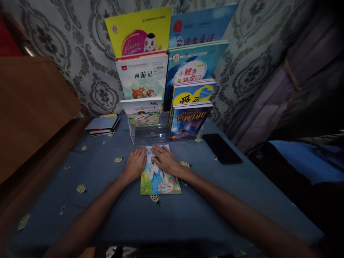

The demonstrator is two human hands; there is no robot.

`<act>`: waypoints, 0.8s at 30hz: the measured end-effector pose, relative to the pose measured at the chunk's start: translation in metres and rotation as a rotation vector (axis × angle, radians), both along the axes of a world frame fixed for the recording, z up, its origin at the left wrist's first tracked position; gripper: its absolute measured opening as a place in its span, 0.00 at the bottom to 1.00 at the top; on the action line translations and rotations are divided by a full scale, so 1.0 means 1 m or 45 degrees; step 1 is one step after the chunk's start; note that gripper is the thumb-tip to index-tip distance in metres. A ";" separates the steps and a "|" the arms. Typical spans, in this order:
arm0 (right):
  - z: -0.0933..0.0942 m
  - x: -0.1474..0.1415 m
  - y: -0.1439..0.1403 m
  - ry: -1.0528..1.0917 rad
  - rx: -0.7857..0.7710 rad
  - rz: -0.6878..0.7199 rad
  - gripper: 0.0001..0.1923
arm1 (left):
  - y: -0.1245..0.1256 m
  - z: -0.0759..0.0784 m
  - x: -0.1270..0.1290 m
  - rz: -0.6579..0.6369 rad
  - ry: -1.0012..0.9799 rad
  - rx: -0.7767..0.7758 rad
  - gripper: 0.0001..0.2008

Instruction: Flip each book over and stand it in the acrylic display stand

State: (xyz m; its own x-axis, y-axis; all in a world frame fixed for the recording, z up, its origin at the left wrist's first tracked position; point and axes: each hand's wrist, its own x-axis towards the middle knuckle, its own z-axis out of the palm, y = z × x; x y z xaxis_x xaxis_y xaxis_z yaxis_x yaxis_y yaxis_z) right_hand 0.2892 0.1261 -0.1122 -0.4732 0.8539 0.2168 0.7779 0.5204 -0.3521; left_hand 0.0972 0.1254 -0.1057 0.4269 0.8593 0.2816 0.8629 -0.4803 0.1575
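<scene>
The worktop [88,200], draped in a blue cloth, carries a tiered clear rack [150,134] of picture books at its far edge, against the patterned wall. Open cloth lies to either side and toward the near edge. A small stack of books [102,125] sits far left, a dark phone [221,148] far right. In the middle lies a picture book [159,181], flat, just before the rack. The left hand [135,163] and right hand [166,159] rest on its upper part, each grip spread flat, pinching nothing.
</scene>
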 end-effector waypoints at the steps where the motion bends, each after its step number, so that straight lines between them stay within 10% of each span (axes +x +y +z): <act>1: -0.001 0.003 0.000 -0.003 0.010 -0.017 0.25 | 0.000 0.000 0.000 -0.006 0.009 -0.003 0.17; 24: -0.023 0.030 0.002 0.047 0.064 -0.099 0.31 | 0.034 -0.009 0.016 -0.427 0.133 -0.068 0.23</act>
